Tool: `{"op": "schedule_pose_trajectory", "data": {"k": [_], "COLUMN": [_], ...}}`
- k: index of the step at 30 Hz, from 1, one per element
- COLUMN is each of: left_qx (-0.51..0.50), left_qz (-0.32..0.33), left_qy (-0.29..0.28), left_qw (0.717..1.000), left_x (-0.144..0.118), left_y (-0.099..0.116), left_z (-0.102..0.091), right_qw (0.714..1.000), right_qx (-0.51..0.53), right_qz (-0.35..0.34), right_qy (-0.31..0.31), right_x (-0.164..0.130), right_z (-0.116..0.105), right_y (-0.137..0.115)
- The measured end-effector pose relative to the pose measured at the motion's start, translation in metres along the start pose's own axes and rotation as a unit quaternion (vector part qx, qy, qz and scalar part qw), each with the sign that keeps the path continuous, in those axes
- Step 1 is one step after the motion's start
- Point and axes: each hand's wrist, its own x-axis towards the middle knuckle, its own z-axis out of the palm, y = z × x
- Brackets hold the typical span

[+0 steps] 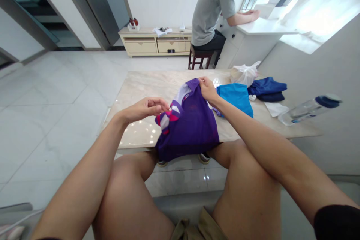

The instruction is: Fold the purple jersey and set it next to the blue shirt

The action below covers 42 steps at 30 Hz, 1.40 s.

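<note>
A purple shirt with a collar and pink-and-white patterned trim hangs over the near edge of the marble-look table, its lower part draped between my knees. My right hand pinches the shirt at the collar and lifts that side. Beside the patterned part at the shirt's left is my left hand, its fingers loosely bent and thumb apart. Those fingertips are very near the cloth; whether they touch it I cannot tell. To the right of the shirt lies a folded bright blue cloth.
Dark blue clothing, a white plastic bag and a clear water bottle occupy the table's right side. Beyond, a person in a grey shirt sits on a stool at a white counter. A low cabinet lines the wall.
</note>
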Motion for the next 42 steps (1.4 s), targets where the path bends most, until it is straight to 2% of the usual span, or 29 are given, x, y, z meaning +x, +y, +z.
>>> {"op": "schedule_pose_trajectory", "data": {"k": [2, 4, 5, 7, 9, 12, 13, 14, 15, 16, 18, 20, 21, 22, 24, 27, 29, 31, 33, 36, 38, 40, 42], "left_qx": [-0.026, -0.002, 0.009, 0.007, -0.010, -0.005, -0.003, -0.003, -0.005, -0.009, -0.013, -0.010, -0.007, -0.003, 0.011, 0.045, 0.072, 0.103, 0.139, 0.166, 0.160, 0.174, 0.209], "left_qz": [0.076, 0.128, 0.147, 0.173, 0.177, 0.150, 0.147, 0.150, 0.159, 0.170, 0.189, 0.203, 0.210, 0.217, 0.232, 0.254, 0.252, 0.237, 0.206, 0.126, 0.065, 0.015, -0.010], "left_qy": [0.064, 0.151, 0.174, 0.174, 0.152, 0.160, 0.172, 0.188, 0.208, 0.229, 0.273, 0.317, 0.338, 0.358, 0.390, 0.422, 0.445, 0.457, 0.426, 0.311, 0.240, 0.194, 0.188], "left_qw": [0.995, 0.980, 0.974, 0.969, 0.972, 0.976, 0.974, 0.970, 0.965, 0.958, 0.943, 0.926, 0.917, 0.908, 0.891, 0.869, 0.856, 0.851, 0.870, 0.927, 0.955, 0.965, 0.960], "left_x": [0.004, 0.018, 0.027, 0.043, 0.052, 0.052, 0.049, 0.047, 0.044, 0.041, 0.035, 0.030, 0.027, 0.026, 0.023, 0.018, 0.011, -0.004, -0.026, -0.067, -0.091, -0.107, -0.117], "left_y": [0.021, 0.027, 0.027, 0.024, 0.023, 0.031, 0.034, 0.036, 0.038, 0.039, 0.038, 0.034, 0.031, 0.028, 0.022, 0.019, 0.024, 0.037, 0.055, 0.087, 0.105, 0.119, 0.130], "left_z": [0.013, 0.028, 0.035, 0.048, 0.056, 0.062, 0.061, 0.060, 0.059, 0.057, 0.052, 0.047, 0.045, 0.042, 0.035, 0.022, 0.012, 0.004, -0.003, -0.008, -0.008, -0.006, -0.006], "right_qw": [0.989, 0.972, 0.965, 0.955, 0.954, 0.972, 0.977, 0.979, 0.974, 0.958, 0.892, 0.833, 0.823, 0.827, 0.858, 0.918, 0.947, 0.961, 0.964, 0.974, 0.979, 0.976, 0.974], "right_qx": [0.130, 0.198, 0.213, 0.219, 0.196, 0.140, 0.135, 0.140, 0.150, 0.160, 0.166, 0.165, 0.160, 0.149, 0.092, -0.036, -0.100, -0.143, -0.171, -0.139, -0.083, -0.065, -0.102], "right_qz": [-0.050, -0.083, -0.092, -0.103, -0.123, -0.138, -0.118, -0.079, -0.026, 0.037, 0.144, 0.168, 0.149, 0.118, 0.051, -0.025, -0.066, -0.093, -0.113, -0.158, -0.187, -0.202, -0.200], "right_qy": [-0.046, -0.098, -0.123, -0.169, -0.190, -0.132, -0.117, -0.127, -0.169, -0.236, -0.395, -0.501, -0.524, -0.528, -0.503, -0.394, -0.297, -0.220, -0.172, -0.079, 0.000, 0.044, 0.040], "right_x": [-0.006, -0.019, -0.026, -0.039, -0.045, -0.042, -0.041, -0.040, -0.042, -0.045, -0.057, -0.072, -0.081, -0.089, -0.104, -0.116, -0.113, -0.104, -0.090, -0.071, -0.066, -0.067, -0.070], "right_z": [0.002, 0.006, 0.010, 0.018, 0.026, 0.029, 0.028, 0.025, 0.022, 0.018, 0.012, 0.011, 0.012, 0.015, 0.022, 0.028, 0.019, 0.000, -0.027, -0.066, -0.082, -0.091, -0.097], "right_y": [-0.031, -0.062, -0.076, -0.097, -0.107, -0.098, -0.090, -0.080, -0.071, -0.061, -0.047, -0.042, -0.041, -0.043, -0.046, -0.052, -0.059, -0.072, -0.093, -0.130, -0.153, -0.173, -0.192]}}
